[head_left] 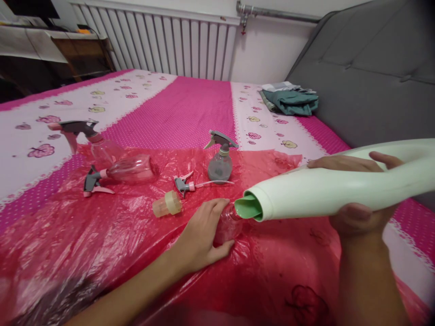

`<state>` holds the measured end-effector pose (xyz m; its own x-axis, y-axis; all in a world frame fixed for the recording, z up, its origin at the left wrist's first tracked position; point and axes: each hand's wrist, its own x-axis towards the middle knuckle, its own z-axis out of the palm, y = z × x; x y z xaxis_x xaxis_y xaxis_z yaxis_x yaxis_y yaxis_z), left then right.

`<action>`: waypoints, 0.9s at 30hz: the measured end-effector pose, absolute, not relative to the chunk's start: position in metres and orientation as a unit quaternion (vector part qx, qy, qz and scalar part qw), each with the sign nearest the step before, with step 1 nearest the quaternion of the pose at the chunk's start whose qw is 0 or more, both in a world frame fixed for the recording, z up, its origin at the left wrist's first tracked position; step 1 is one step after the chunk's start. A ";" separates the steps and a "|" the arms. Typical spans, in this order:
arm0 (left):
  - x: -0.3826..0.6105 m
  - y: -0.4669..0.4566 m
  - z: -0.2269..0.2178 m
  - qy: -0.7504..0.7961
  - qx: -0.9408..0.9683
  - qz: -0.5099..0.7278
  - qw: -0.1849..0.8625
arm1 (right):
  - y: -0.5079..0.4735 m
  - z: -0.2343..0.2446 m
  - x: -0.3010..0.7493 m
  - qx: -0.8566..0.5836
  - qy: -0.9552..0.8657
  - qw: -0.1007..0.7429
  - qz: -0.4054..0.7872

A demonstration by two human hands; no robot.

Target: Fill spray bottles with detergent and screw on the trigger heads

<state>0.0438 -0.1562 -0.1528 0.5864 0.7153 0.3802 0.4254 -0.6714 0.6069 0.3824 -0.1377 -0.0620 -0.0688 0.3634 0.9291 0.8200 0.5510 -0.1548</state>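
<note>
Step in hand, as judged: a transfer from the pale green container (306,192) into the small bottle (229,228). The container is tipped nearly level, and its green spout (248,207) is set at the bottle's mouth. No stream can be made out, so whether liquid is being passed cannot be told; the fill level is likewise unclear through the pinkish wall.

Hands: kept apart, each occupied. The bottle is clasped by the left hand (204,235), thumb on the near side, fingers on the far side. The container is gripped by the right hand (360,222), with the thumb low on the near side and fingers seen over the top.

Position: the bottle is located on the red plastic sheet (84,226), in front of the wearer. A loose spray head (183,184) with its tube is laid beyond the left hand, near a yellowish cap-like piece (167,203). A clear spray bottle (220,167) is stood upright behind; at the left, a pink spray bottle (132,170) is laid on its side.

Next move, as judged: the bottle's neck needs to be held steady under the spout, and the tilt adjusted gently; overfilling or a slipped spout would be caught by the sheet.
</note>
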 end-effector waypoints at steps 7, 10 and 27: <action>0.043 -0.157 -0.152 0.330 0.862 0.312 0.227 | -0.138 -0.062 0.383 -0.418 -0.699 0.542 -0.207; 0.044 -0.157 -0.152 0.330 0.862 0.314 0.223 | -0.138 -0.062 0.383 -0.419 -0.702 0.537 -0.206; 0.044 -0.156 -0.153 0.328 0.862 0.318 0.220 | -0.138 -0.063 0.384 -0.415 -0.704 0.538 -0.206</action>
